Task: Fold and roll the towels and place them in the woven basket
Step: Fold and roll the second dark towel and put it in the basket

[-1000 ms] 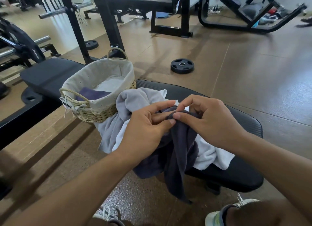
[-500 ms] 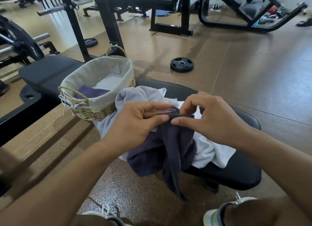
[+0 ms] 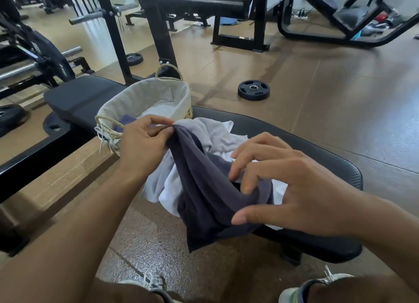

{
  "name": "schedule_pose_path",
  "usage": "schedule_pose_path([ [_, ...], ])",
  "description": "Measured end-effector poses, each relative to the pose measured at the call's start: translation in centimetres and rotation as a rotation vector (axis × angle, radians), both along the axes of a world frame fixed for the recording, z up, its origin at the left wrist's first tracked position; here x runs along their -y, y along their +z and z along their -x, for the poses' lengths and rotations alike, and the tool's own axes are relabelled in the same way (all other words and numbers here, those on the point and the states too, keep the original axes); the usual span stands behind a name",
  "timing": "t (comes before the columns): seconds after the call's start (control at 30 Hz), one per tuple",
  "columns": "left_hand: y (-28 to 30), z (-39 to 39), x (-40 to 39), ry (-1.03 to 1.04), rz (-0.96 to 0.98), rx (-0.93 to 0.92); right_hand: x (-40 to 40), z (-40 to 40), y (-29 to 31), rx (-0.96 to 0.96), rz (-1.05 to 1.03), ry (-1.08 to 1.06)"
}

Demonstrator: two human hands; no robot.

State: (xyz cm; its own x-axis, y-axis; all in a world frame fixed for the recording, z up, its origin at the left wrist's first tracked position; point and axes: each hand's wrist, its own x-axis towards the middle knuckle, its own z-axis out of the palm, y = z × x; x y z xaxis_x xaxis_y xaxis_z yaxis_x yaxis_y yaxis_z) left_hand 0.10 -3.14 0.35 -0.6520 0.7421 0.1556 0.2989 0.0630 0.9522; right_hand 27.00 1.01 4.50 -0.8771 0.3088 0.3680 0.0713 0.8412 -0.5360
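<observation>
My left grip (image 3: 145,141) pinches the dark towel's (image 3: 204,189) corner — my right grip (image 3: 283,184) clutches its edge — beside the basket (image 3: 181,94).

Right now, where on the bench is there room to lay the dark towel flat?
Bare black pad lies right of the towel pile, toward the bench end. Crowded: the woven basket and pile fill the left, under the dark towel.
</observation>
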Motion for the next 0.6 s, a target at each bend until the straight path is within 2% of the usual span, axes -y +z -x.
schedule_pose_path([
  [0.17, -0.2, 1.2, 0.2, 0.076, -0.002, 0.000, -2.0, -1.4, 0.2, 0.109, -0.047, -0.034],
  [0.43, -1.1, 2.9, 0.2, 0.090, 0.031, -0.040, -6.4, -4.7, -0.4, 0.439, -0.028, -0.306],
  [0.5, -1.4, 3.2, 0.1, 0.065, 0.060, -0.058, -6.6, -4.9, -0.6, 0.432, 0.032, -0.367],
  [0.6, -1.6, 3.4, 0.1, 0.020, 0.103, -0.057, -7.2, -4.9, -1.1, 0.312, 0.110, -0.505],
])
